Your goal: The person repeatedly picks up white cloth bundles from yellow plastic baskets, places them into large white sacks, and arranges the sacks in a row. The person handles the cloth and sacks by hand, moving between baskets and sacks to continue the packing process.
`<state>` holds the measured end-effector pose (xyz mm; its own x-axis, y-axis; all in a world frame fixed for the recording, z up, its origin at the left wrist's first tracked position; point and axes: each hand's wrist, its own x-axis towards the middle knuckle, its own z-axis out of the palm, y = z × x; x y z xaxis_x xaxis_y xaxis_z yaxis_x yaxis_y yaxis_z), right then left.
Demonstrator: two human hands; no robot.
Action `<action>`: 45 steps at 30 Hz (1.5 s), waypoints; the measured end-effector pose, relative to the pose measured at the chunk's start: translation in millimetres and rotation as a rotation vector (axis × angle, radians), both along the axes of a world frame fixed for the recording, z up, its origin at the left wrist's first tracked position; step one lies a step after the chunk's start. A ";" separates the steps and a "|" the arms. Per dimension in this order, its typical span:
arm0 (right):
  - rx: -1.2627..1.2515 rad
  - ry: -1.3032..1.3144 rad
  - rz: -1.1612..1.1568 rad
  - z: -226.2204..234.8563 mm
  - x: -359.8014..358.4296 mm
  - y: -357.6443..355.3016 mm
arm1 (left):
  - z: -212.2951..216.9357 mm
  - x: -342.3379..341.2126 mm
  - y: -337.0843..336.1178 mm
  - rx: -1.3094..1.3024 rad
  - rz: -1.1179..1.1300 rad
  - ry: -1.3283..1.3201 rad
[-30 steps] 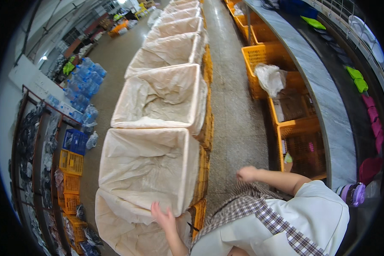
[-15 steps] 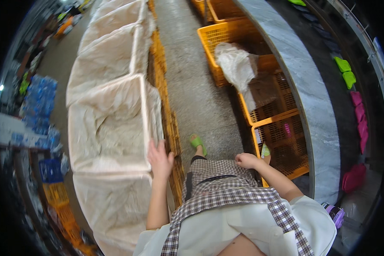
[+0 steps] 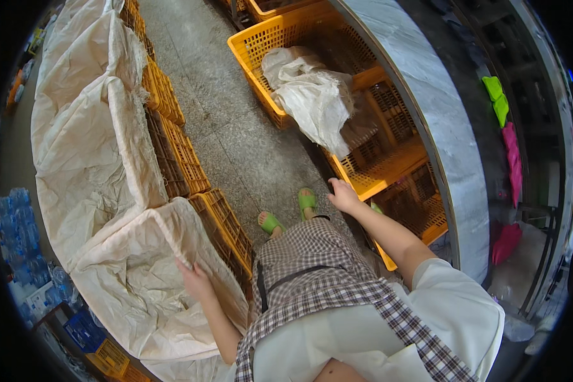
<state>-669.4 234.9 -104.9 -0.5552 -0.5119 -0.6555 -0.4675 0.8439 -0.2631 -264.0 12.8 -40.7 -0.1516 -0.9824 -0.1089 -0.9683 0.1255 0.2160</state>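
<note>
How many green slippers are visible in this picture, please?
2. One green slipper is on the person's left foot; the other green slipper is on the right foot, a little further forward. No other is visible.

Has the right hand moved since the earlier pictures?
Yes: the right hand has moved forward along the right-hand orange crates, closer to the crumpled white sheeting.

On the left, many blue bottles (image 3: 20, 223) are near a blue crate (image 3: 84, 330), with a yellow crate (image 3: 110, 358) just beside it. On the right is a long grey surface (image 3: 453, 127); beyond it lie green pieces (image 3: 497, 102) and pink pieces (image 3: 512, 163).
</note>
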 end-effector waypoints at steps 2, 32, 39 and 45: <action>0.002 0.043 -0.014 -24.5 -28.6 -16.2 | -5.9 8.8 -2.9 -0.125 -0.060 -0.016; -0.160 0.192 0.176 -151.4 -185.2 -348.8 | -56.9 -201.4 -92.8 0.466 -0.114 0.336; 0.154 -0.422 -0.601 -222.7 -141.0 -393.4 | -92.7 -245.1 -167.6 0.786 -0.166 0.313; -0.108 -0.358 0.241 -230.5 -90.5 -440.3 | -140.8 -343.8 -252.0 0.555 -0.472 0.424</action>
<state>-759.9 -205.4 -335.4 -0.1593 -0.6749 -0.7205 -0.5111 0.6807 -0.5247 -607.7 -239.2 -181.4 -0.6700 -0.6264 -0.3984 -0.6639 0.2655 0.6991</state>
